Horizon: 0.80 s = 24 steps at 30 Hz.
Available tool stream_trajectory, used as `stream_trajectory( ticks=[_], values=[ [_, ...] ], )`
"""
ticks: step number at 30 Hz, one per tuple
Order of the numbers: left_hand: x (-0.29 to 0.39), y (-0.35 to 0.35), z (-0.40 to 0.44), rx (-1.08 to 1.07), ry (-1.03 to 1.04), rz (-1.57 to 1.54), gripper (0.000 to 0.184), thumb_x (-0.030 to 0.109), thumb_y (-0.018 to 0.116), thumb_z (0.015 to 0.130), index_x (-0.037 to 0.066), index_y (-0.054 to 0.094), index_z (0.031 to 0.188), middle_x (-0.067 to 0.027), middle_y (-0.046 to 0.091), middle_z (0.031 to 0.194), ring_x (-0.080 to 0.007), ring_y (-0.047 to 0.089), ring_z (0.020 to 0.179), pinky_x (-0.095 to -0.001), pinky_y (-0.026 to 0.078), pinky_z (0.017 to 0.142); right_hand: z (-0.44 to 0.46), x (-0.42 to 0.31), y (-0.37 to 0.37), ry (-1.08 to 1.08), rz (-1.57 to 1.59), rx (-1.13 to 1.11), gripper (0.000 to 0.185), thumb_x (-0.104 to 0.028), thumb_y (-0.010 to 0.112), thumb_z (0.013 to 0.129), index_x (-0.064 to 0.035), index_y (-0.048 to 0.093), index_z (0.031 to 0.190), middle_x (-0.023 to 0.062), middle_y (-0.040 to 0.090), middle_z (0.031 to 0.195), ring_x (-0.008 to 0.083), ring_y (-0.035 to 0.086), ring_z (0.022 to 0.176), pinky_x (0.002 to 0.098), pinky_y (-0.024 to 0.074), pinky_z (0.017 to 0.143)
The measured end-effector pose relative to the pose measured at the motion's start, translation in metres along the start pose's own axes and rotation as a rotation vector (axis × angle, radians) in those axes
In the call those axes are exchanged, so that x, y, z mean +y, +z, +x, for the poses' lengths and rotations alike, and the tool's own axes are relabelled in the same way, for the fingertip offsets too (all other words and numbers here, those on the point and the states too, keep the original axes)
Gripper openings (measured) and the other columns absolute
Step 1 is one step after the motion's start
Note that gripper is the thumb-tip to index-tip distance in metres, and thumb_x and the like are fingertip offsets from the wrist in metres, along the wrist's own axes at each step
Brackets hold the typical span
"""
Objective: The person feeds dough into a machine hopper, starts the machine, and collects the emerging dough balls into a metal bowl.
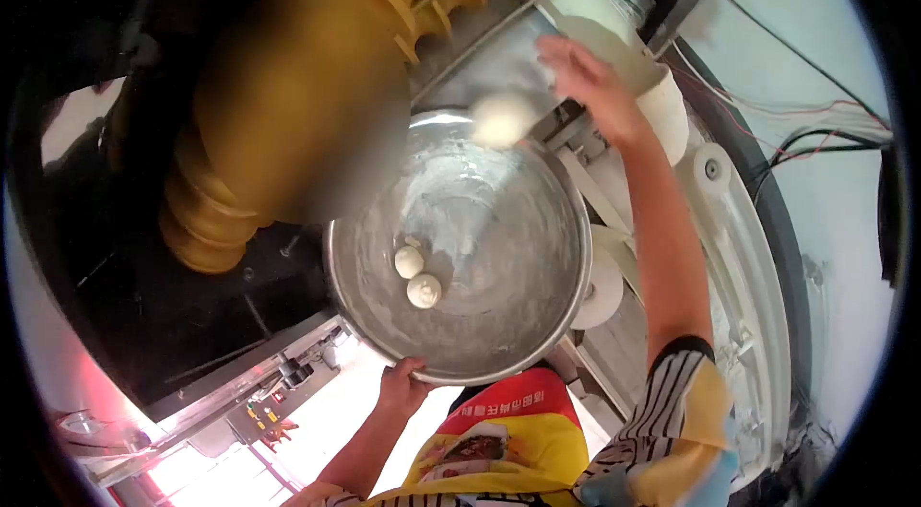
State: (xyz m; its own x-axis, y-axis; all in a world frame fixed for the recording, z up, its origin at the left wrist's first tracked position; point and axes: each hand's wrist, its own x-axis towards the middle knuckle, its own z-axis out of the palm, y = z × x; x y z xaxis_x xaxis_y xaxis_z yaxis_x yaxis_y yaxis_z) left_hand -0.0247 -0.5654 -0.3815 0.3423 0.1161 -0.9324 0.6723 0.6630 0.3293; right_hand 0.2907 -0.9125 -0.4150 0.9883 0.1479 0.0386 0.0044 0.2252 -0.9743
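A large round metal bowl [518, 248] is in front of me. My left hand [405, 389] grips its near rim, fingers wrapped around the edge. Inside, towards the left, lie two small white dough balls [423, 291], side by side, with a tiny scrap beside them. A bigger pale lump of dough [504, 120], smeared by motion, shows over the bowl's far rim. Beyond that rim, my right hand [587, 80] is stretched out, fingers extended and slightly blurred. It is close to the lump but apart from it.
A bronze-coloured ribbed machine part [297, 94] looms over the bowl's left side. On the right stand white rollers [600, 282] and a long pale machine housing [739, 277]. Cables [815, 142] run along the far right wall. A control panel [278, 406] sits at lower left.
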Motion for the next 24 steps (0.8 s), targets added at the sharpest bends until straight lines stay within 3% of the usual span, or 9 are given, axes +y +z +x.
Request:
stream_trajectory(
  ticks=[3, 6, 10, 12, 15, 18, 21, 24],
  values=[
    [0.001, 0.019, -0.009, 0.054, 0.047, 0.07, 0.049, -0.003, 0.044, 0.074, -0.008, 0.027, 0.12, -0.0238, 0.04, 0.119, -0.0401, 0.045, 0.108, -0.0577, 0.041, 0.087, 0.041, 0.041, -0.044, 0.047, 0.368, 0.707, 0.044, -0.035, 0.053, 0.084, 0.0034, 0.05, 0.106, 0.011, 0.052, 0.103, 0.0205, 0.052, 0.096, 0.0295, 0.043, 0.081],
    [0.0, 0.008, -0.006, -0.001, 0.023, 0.008, 0.049, -0.001, 0.044, 0.074, -0.007, 0.029, 0.12, -0.023, 0.041, 0.119, -0.0387, 0.046, 0.108, -0.0544, 0.041, 0.09, 0.062, 0.082, -0.071, 0.197, 0.518, 0.796, 0.061, -0.043, 0.054, 0.083, 0.0105, 0.044, 0.11, 0.0157, 0.051, 0.104, 0.0225, 0.052, 0.097, 0.0299, 0.0443, 0.08],
    [0.0, 0.012, -0.01, -0.025, -0.011, -0.012, 0.05, -0.001, 0.044, 0.074, -0.006, 0.028, 0.121, -0.0224, 0.041, 0.119, -0.0375, 0.045, 0.109, -0.0533, 0.041, 0.091, 0.065, 0.088, -0.083, 0.23, 0.616, 0.73, 0.08, -0.05, 0.057, 0.078, 0.0126, 0.031, 0.12, 0.0226, 0.048, 0.11, 0.0278, 0.051, 0.099, 0.0363, 0.0456, 0.082],
    [-0.004, 0.017, -0.011, -0.032, -0.006, -0.013, 0.05, -0.001, 0.044, 0.074, -0.006, 0.028, 0.121, -0.0225, 0.041, 0.119, -0.0375, 0.045, 0.109, -0.0533, 0.041, 0.091, 0.063, 0.083, -0.078, 0.22, 0.616, 0.784, 0.076, -0.048, 0.058, 0.078, 0.0154, 0.035, 0.114, 0.0199, 0.053, 0.099, 0.0271, 0.054, 0.093, 0.0346, 0.047, 0.081],
    [-0.003, 0.019, -0.013, -0.024, 0.001, 0.004, 0.052, 0.0, 0.045, 0.074, -0.005, 0.027, 0.122, -0.0226, 0.041, 0.12, -0.0376, 0.045, 0.109, -0.0534, 0.041, 0.09, 0.064, 0.08, -0.075, 0.234, 0.628, 0.806, 0.077, -0.051, 0.058, 0.076, 0.0104, 0.037, 0.118, 0.0203, 0.051, 0.107, 0.0271, 0.054, 0.094, 0.0362, 0.0469, 0.079],
    [0.0, 0.018, -0.013, -0.021, -0.006, 0.027, 0.053, 0.0, 0.046, 0.073, -0.004, 0.026, 0.123, -0.0225, 0.04, 0.121, -0.0382, 0.045, 0.108, -0.0535, 0.042, 0.09, 0.06, 0.071, -0.069, 0.189, 0.465, 0.843, 0.061, -0.044, 0.062, 0.076, 0.0043, 0.049, 0.11, 0.0134, 0.055, 0.1, 0.0232, 0.056, 0.084, 0.0339, 0.0474, 0.074],
    [-0.002, 0.012, -0.009, -0.046, 0.02, 0.029, 0.056, -0.001, 0.046, 0.073, -0.004, 0.024, 0.124, -0.0233, 0.038, 0.122, -0.0391, 0.045, 0.108, -0.0542, 0.042, 0.09, 0.062, 0.086, -0.072, 0.005, 0.212, 0.75, 0.043, -0.035, 0.063, 0.078, -0.0011, 0.056, 0.104, 0.0074, 0.056, 0.097, 0.0184, 0.055, 0.079, 0.0322, 0.0465, 0.071],
    [0.0, 0.02, -0.014, -0.021, 0.033, 0.04, 0.057, -0.001, 0.046, 0.073, -0.005, 0.023, 0.124, -0.024, 0.037, 0.121, -0.0398, 0.044, 0.109, -0.0553, 0.04, 0.091, 0.019, 0.011, -0.014, -0.021, 0.444, 0.306, 0.039, -0.033, 0.058, 0.082, -0.0019, 0.056, 0.104, 0.0044, 0.058, 0.097, 0.0138, 0.055, 0.084, 0.0291, 0.043, 0.072]
  ],
)
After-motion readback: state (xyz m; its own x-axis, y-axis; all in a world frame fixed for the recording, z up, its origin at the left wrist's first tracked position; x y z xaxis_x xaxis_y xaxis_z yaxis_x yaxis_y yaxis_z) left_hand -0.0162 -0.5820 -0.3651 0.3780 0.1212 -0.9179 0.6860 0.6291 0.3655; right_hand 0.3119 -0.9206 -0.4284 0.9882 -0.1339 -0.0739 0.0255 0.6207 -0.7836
